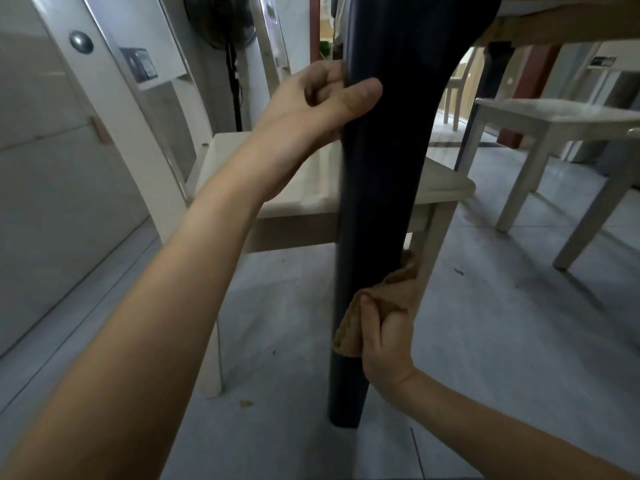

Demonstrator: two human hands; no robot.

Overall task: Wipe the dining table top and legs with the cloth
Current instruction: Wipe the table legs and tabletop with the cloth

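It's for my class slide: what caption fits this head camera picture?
Left hand grips the dark table leg; right hand holds a brown cloth low against it.

The table leg [377,202] is running off the top edge, its upper end not showing. The left hand's [322,102] fingers [329,76] are curling round the leg's far side and vanishing there. Lower on the leg, the cloth [381,296] under the right hand [386,341] is covering a stretch of it; how far it is wrapping behind cannot be told. Behind the leg, the chair [294,192] seat is being partly blocked. Left of the leg, the fan [221,22] is getting cropped at the top.
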